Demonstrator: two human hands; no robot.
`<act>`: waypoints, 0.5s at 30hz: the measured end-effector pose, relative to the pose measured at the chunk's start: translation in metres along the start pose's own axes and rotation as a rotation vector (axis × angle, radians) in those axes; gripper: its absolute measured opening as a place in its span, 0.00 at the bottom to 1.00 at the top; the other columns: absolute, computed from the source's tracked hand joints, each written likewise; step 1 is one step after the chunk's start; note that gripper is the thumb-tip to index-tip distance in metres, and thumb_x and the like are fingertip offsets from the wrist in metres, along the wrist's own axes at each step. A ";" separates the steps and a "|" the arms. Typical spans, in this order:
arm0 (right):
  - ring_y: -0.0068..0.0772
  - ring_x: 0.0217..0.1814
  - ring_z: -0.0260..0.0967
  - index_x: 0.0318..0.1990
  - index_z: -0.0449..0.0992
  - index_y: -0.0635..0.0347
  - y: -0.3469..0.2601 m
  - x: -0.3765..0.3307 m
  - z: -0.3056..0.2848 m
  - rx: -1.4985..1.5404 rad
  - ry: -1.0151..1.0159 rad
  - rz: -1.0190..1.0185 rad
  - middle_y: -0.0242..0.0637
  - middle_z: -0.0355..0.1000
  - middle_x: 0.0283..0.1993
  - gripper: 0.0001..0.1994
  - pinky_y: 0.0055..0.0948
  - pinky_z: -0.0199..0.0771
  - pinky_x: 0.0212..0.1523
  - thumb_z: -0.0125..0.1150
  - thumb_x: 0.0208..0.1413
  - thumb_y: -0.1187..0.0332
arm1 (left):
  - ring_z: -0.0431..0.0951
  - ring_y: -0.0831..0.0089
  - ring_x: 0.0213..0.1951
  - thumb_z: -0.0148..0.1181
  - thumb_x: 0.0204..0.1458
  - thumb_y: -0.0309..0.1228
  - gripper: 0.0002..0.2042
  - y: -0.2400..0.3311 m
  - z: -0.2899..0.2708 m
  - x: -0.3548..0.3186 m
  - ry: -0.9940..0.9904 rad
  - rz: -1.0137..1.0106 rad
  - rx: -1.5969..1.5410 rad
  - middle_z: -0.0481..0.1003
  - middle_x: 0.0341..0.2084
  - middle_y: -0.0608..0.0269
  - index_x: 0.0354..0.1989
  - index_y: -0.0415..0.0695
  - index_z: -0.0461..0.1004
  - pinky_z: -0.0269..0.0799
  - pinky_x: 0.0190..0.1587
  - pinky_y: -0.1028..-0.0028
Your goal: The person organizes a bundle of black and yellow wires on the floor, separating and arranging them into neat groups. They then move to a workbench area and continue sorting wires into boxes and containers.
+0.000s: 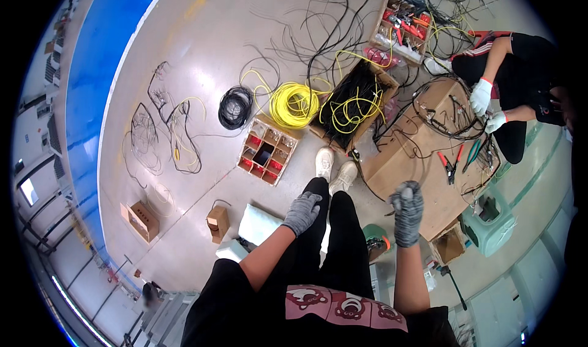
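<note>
— Two grey-gloved hands, one person seated on the floor. Report each, left to right.

— Left hand: rests on the person's knee, fingers loosely bent, holding nothing. Right hand: raised above the near edge of the cardboard sheet, fingers curled in together. A dark piece shows at its thumb side. Whether it is pinched cannot be told.

— Handling advice?

— My judgement: with so small a piece, grip at the fingertips, not in the palm, and bring the free hand up off the knee to steady it. Work over the sheet, so a dropped part lands in sight.

— Containers, same order.

— Small open carton, far left: contents not visible. Smaller carton beside it: flap up, contents hidden. Divided box ahead of the shoes: red parts in the outer cells, a dark centre cell. Large box: a tangle of black and yellow wire. Just left of it lie a yellow coil and a black coil, loose on the floor. Top box: red and orange tools. Low box, near the right forearm: interior dark.

— Anyone else?

— A co-worker's white-gloved hands at the sheet's far side, well apart.
</note>
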State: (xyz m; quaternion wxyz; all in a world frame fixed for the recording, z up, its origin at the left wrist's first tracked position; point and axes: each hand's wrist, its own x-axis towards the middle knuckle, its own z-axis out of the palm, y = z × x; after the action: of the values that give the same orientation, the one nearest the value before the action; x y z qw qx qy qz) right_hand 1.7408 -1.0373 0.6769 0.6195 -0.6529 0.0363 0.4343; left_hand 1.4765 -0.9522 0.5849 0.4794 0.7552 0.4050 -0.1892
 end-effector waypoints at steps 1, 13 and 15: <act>0.20 0.25 0.61 0.38 0.68 0.56 0.012 0.006 -0.004 -0.113 -0.068 -0.050 0.29 0.66 0.31 0.09 0.24 0.67 0.31 0.51 0.59 0.61 | 0.68 0.54 0.46 0.54 0.47 0.29 0.14 -0.003 -0.001 0.001 0.024 0.011 -0.015 0.70 0.41 0.52 0.44 0.43 0.69 0.63 0.52 0.63; 0.54 0.38 0.69 0.44 0.67 0.67 0.311 0.210 0.029 -0.751 0.068 -0.116 0.53 0.71 0.35 0.11 0.42 0.67 0.36 0.51 0.56 0.70 | 0.70 0.54 0.43 0.56 0.45 0.29 0.14 -0.157 -0.142 0.275 0.375 0.045 0.501 0.70 0.39 0.50 0.43 0.44 0.70 0.66 0.49 0.62; 0.51 0.36 0.69 0.42 0.67 0.66 0.353 0.235 0.032 -0.782 0.077 -0.058 0.51 0.71 0.34 0.10 0.40 0.67 0.36 0.53 0.55 0.71 | 0.70 0.54 0.44 0.56 0.44 0.28 0.15 -0.181 -0.159 0.349 0.404 0.018 0.610 0.69 0.41 0.51 0.44 0.46 0.70 0.67 0.47 0.61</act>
State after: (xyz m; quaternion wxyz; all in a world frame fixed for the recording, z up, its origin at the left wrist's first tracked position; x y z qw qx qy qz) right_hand 1.6633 -0.9760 0.2629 0.3341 -0.8562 -0.1272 0.3730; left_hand 1.5257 -0.6239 0.3212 0.1440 0.8892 0.4096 -0.1441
